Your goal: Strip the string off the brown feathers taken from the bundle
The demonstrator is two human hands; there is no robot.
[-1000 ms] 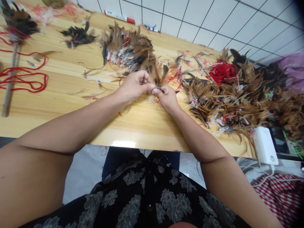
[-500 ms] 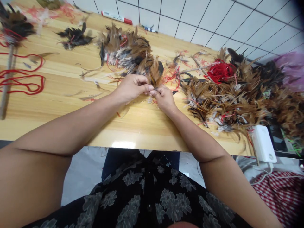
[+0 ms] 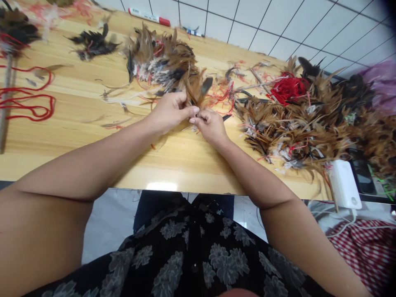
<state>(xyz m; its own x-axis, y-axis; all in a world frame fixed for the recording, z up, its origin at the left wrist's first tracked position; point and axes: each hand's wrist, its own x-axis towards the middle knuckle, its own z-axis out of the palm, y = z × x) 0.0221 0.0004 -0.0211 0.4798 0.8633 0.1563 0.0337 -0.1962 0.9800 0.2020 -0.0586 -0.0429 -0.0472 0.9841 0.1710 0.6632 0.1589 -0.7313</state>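
Between my two hands is a small bunch of brown and black feathers [image 3: 195,88], its tips pointing away from me. My left hand [image 3: 175,110] is closed, thumb and fingers pinching the bunch low down. Close against it, my right hand [image 3: 210,126] is closed too, its fingertips at the quill ends. What exactly the right fingertips pinch is partly hidden. Just beyond my hands lies a pile of brown feather bunches [image 3: 163,57] with whitish quills. A larger feather heap [image 3: 287,128] spreads to the right.
Red string [image 3: 289,88] is bundled on the right heap; more red string [image 3: 40,108] loops at left beside a stick [image 3: 6,99] topped with feathers. A black feather bunch [image 3: 93,43], a red marker [image 3: 148,17] and a white plugged-in device [image 3: 345,183] also lie on the table [image 3: 62,136].
The feather bunch has tilted and turned slightly in my fingers, so a dark feather now sticks out to the right. The whole view has shifted slightly.
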